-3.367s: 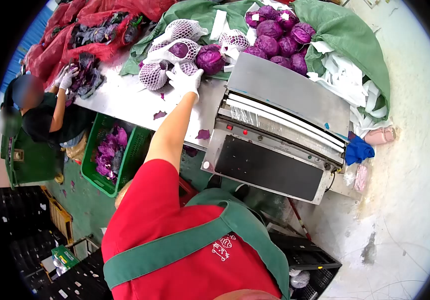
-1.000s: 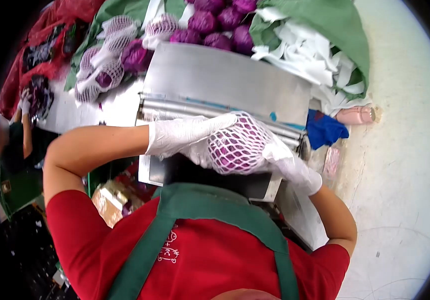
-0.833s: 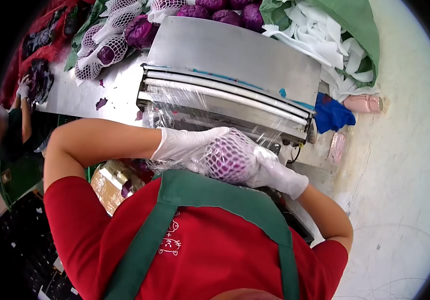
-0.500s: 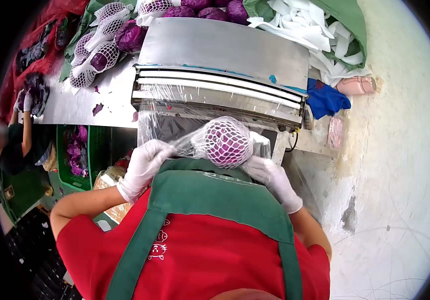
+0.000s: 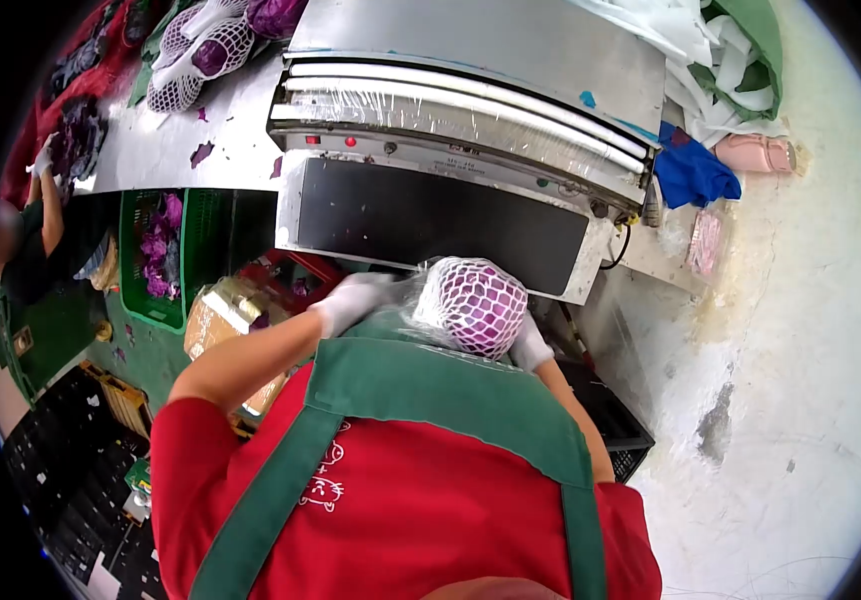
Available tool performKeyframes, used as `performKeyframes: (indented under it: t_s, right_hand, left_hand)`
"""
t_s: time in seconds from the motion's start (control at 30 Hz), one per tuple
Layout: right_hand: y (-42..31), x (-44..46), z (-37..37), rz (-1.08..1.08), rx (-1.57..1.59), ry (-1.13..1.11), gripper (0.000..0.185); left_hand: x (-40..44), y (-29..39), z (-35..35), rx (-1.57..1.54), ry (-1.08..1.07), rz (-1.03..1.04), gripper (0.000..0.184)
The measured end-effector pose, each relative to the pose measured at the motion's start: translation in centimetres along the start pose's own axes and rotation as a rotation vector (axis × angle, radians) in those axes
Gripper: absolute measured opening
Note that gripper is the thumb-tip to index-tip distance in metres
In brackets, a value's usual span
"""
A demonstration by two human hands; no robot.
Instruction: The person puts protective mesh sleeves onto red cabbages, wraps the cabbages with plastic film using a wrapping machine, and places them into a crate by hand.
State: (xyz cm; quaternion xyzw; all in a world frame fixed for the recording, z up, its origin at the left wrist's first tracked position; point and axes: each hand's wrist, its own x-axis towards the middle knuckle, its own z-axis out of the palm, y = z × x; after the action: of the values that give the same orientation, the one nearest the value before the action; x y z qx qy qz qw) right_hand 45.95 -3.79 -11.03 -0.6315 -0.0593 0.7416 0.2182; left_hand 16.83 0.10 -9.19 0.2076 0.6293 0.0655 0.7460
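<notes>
A purple cabbage [image 5: 480, 310] in a white foam net is held close against the green apron, with clear plastic film [image 5: 412, 305] about its left side. My right hand [image 5: 530, 347], in a white glove, grips the cabbage from the right; its fingers are partly hidden behind it. On the left, my gloved left hand [image 5: 355, 300] is next to the film, its fingers smeared by motion. Just beyond the cabbage is the wrapping machine [image 5: 440, 215], with a dark plate at the front and white rollers [image 5: 470, 100] behind.
Netted cabbages [image 5: 212, 58] lie on the metal table [image 5: 150, 160] at upper left. Below stands a green crate [image 5: 190, 270] with purple leaves, near a cardboard box [image 5: 215, 325]. A blue cloth [image 5: 695, 172] lies right of the machine. At far left, a co-worker's gloved hand [image 5: 43, 157] touches dark leaves.
The cabbage and both hands have come away from the machine toward the apron. Film that stretched over the dark plate is off it now. My left hand has moved closer to the cabbage.
</notes>
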Motion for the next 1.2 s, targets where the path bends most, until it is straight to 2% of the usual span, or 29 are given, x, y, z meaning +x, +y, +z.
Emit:
performKeyframes:
  t_s: [0.07,0.13,0.17,0.23,0.27,0.3,0.33,0.37,0.4,0.43,0.47,0.5,0.53,0.57,0.6,0.63,0.7,0.73,0.8,0.83,0.87,0.93,0.97,1.0,1.03,1.13,1.17,1.2]
  right_hand:
    - [3.0,3.2,-0.5,-0.214,0.074,-0.238,0.036]
    - [3.4,4.6,-0.1,-0.303,0.242,-0.356,0.039]
    - [3.9,5.4,-0.9,-0.514,-0.223,-0.160,0.038]
    - [0.3,1.0,1.7,-0.745,0.080,-0.147,0.017]
    - [-1.6,-1.3,3.1,-0.865,0.215,-0.159,0.015]
    - [-4.7,-4.3,4.5,-1.123,-0.343,0.151,0.017]
    - [-7.6,-7.1,5.6,-1.314,-0.923,0.479,0.020]
    - [-10.1,-9.6,7.0,-1.486,-1.030,0.345,0.018]
    - [-12.2,-11.6,8.2,-1.657,-1.133,0.204,0.018]
    - [-14.1,-13.2,9.6,-1.498,-0.895,-0.327,0.019]
    - [-14.5,-12.8,10.9,-1.234,-0.624,-0.951,0.025]
    - [-14.9,-12.4,12.1,-0.743,-0.375,-1.415,0.036]
    - [-14.0,-11.8,12.4,-0.344,-0.238,-1.629,0.039]
    - [-14.1,-11.1,11.6,-0.335,-0.422,-1.502,0.038]
    - [-13.9,-11.2,11.0,-0.310,-0.418,-1.315,0.036]
    - [-13.5,-11.8,10.0,-0.327,-0.300,-1.068,0.035]
    - [-12.9,-13.6,8.0,-0.404,-0.053,-0.678,0.036]
    - [-13.5,-16.3,7.4,-0.384,-0.064,-0.668,0.047]
    - [-10.0,-14.8,5.9,-0.464,0.292,-0.534,0.067]
    - [-9.2,-14.8,4.8,-0.442,0.281,-0.540,0.087]
    - [-7.7,-14.7,2.4,-0.510,0.186,-0.434,0.087]
    - [-8.9,-16.9,5.9,-0.692,0.503,-0.727,0.067]
    - [-8.6,-17.0,5.6,-0.712,0.606,-0.771,0.066]
    - [-8.2,-16.8,4.7,-0.713,0.671,-0.733,0.065]
    - [-7.8,-16.4,3.8,-0.703,0.736,-0.647,0.064]
    - [-5.8,-15.0,0.5,-0.717,0.834,-0.296,0.062]
    - [-5.1,-14.7,-0.6,-0.729,0.847,-0.172,0.062]
    - [-4.2,-14.2,-1.8,-0.734,0.848,-0.053,0.061]
  left_hand:
    - [5.1,-0.2,3.3,0.623,-0.267,0.272,0.026]
    - [9.5,-4.6,5.6,-0.450,-0.475,0.090,0.027]
    - [9.8,-4.4,5.8,0.080,-0.489,0.423,0.031]
    - [9.3,-4.3,6.4,0.615,-0.465,0.739,0.037]
    - [7.9,-4.0,6.3,-0.009,-0.682,0.415,0.035]
    - [7.1,-3.9,6.4,-0.627,-0.838,0.055,0.036]
    - [7.4,-3.9,8.0,-0.620,-0.843,0.059,0.036]
    - [8.2,-3.8,10.7,-0.704,-1.012,-0.095,0.034]
    - [4.5,-1.1,10.3,-0.665,-1.041,-0.132,0.034]
    - [0.8,1.6,10.0,-0.625,-1.069,-0.169,0.033]
    - [-3.0,4.3,9.7,-0.585,-1.098,-0.204,0.032]
    - [-3.5,5.1,9.1,-0.553,-1.008,-0.143,0.034]
    - [-3.5,6.0,8.7,-0.519,-0.920,-0.080,0.036]
    - [-3.2,7.4,8.2,-0.486,-0.833,-0.004,0.039]
    - [-3.0,8.8,7.8,-0.460,-0.743,0.071,0.042]
    - [-3.2,10.1,7.2,-0.431,-0.648,0.139,0.046]
    - [-11.1,12.1,7.0,-0.382,-0.663,0.539,0.057]
    - [-14.2,12.1,6.7,-0.407,-0.809,0.505,0.058]
    - [-13.3,12.7,7.7,-0.068,-0.803,0.486,0.057]
    - [-12.4,12.5,8.1,0.182,-0.684,0.867,0.057]
    - [-11.8,12.6,8.3,0.457,-0.545,1.218,0.057]
    - [-14.4,15.0,8.9,0.745,-0.473,1.414,0.061]
    - [-14.1,16.1,8.3,0.651,-0.505,1.498,0.067]
    - [-14.1,18.7,6.7,0.570,-0.378,1.628,0.062]
    - [-15.6,21.8,3.8,0.366,-0.298,1.541,0.043]
    - [-9.7,26.4,-9.8,0.043,0.785,1.587,0.031]
    - [-4.4,27.2,-16.7,0.120,1.215,1.575,0.032]
    - [-0.7,27.9,-24.2,0.435,1.527,1.455,0.039]
